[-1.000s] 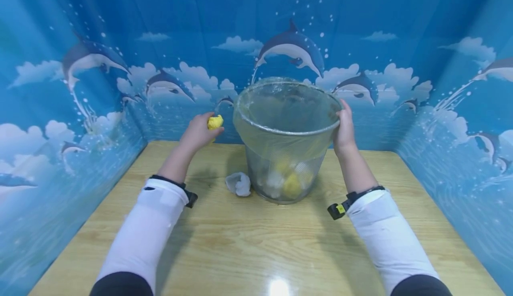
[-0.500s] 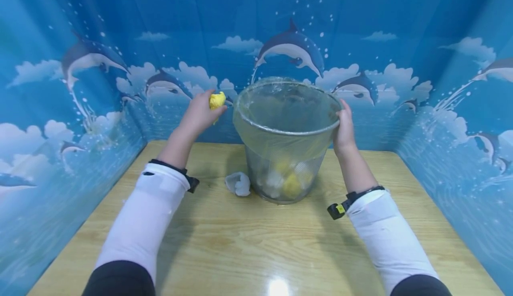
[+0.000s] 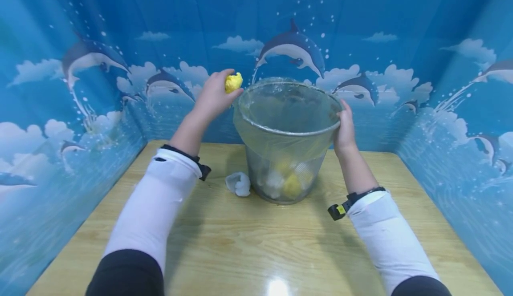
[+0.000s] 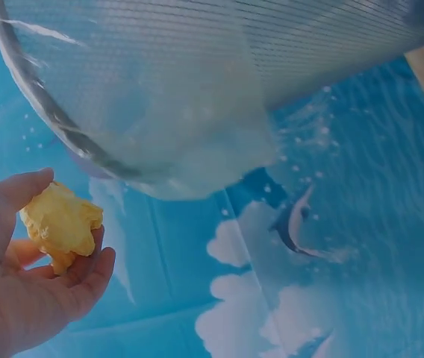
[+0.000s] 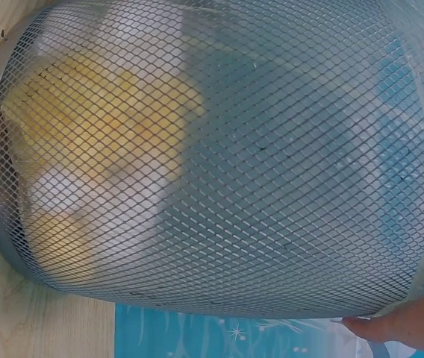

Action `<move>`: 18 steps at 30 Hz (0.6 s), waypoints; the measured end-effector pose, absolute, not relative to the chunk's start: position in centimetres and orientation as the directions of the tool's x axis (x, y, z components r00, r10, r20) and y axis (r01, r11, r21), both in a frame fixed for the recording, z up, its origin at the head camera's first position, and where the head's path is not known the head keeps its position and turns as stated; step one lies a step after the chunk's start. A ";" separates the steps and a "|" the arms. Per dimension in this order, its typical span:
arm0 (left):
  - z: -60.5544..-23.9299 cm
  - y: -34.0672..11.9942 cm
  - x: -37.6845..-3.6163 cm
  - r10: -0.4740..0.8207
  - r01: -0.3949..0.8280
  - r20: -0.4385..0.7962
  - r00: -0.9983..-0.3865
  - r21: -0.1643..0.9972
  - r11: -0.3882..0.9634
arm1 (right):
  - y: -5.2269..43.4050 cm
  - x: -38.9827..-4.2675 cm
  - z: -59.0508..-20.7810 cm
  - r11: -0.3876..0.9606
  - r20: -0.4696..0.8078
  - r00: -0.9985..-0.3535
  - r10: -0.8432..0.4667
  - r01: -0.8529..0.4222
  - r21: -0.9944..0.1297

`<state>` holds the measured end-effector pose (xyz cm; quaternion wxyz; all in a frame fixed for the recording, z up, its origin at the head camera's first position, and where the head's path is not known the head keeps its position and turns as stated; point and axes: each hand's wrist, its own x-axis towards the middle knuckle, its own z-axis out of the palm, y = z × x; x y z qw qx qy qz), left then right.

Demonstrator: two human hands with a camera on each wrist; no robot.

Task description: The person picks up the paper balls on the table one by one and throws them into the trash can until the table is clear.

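Note:
A grey wire-mesh bin (image 3: 285, 153) lined with a clear plastic bag stands on the wooden table (image 3: 248, 242); yellow and white crumpled wads lie in its bottom (image 5: 100, 149). My left hand (image 3: 216, 95) pinches a yellow crumpled wad (image 3: 233, 82) just left of the bin's rim, level with it; the left wrist view shows the wad (image 4: 61, 222) held in my fingers below the rim (image 4: 63, 127). My right hand (image 3: 344, 127) grips the bin's right rim, and only a fingertip (image 5: 398, 324) shows in the right wrist view.
A white crumpled wad (image 3: 238, 184) lies on the table against the bin's left foot. Blue dolphin-print walls (image 3: 80, 87) close in the table on the left, back and right. Bare wood stretches toward the front edge.
My left hand has lifted the yellow wad up and rightward, from beside the bin's side to its rim. The right hand and the bin have stayed put.

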<state>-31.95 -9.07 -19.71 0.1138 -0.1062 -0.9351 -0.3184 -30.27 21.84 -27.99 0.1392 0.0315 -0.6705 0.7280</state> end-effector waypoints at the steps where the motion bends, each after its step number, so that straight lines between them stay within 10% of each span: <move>1: -19.6 -8.7 -31.9 0.129 0.273 0.280 -0.951 0.573 0.772 | 21.8 -30.3 -28.0 -0.064 0.230 -0.960 0.159 -0.243 -0.968; 18: -19.1 -3.9 -32.0 0.249 0.380 0.297 -0.922 0.569 0.729 | 21.7 -30.3 -28.0 -0.055 0.237 -0.958 0.163 -0.248 -0.967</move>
